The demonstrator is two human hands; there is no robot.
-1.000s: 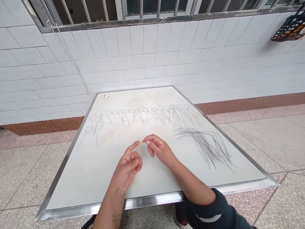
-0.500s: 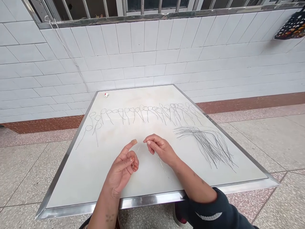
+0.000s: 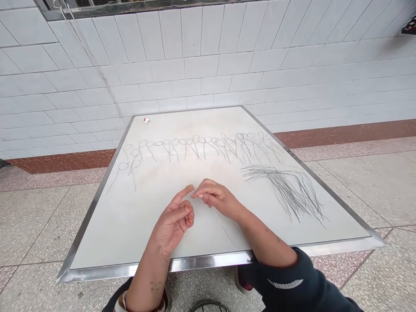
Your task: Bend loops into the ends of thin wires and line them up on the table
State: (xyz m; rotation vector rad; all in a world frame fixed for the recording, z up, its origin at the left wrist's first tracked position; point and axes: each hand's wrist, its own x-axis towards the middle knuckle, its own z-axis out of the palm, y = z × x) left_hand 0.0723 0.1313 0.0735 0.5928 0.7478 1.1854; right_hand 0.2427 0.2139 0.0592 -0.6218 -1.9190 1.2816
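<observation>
- Head view, centre of the frame: my left hand (image 3: pixel 173 221) is palm-up over the white metal-edged table (image 3: pixel 195 264), index finger stretched out, the other fingers curled in; whether they nip anything I cannot tell.
- My right hand (image 3: pixel 216 198) sits just right of it, fingertips pressed together against the left index tip, pinching a thin grey wire strand (image 3: pixel 224 227).
- That strand trails from my right fingers down toward the lower edge of the table, lying on the surface beside my right forearm.
- Right of centre lies a loose bundle of straight grey wires (image 3: pixel 287 188), near my right hand but apart from it.
- Across the upper middle runs a row of wire pieces with looped ends (image 3: pixel 201 147), laid side by side.
- Upper left of the tabletop holds a small white and red object (image 3: pixel 146 121), too small to identify.
</observation>
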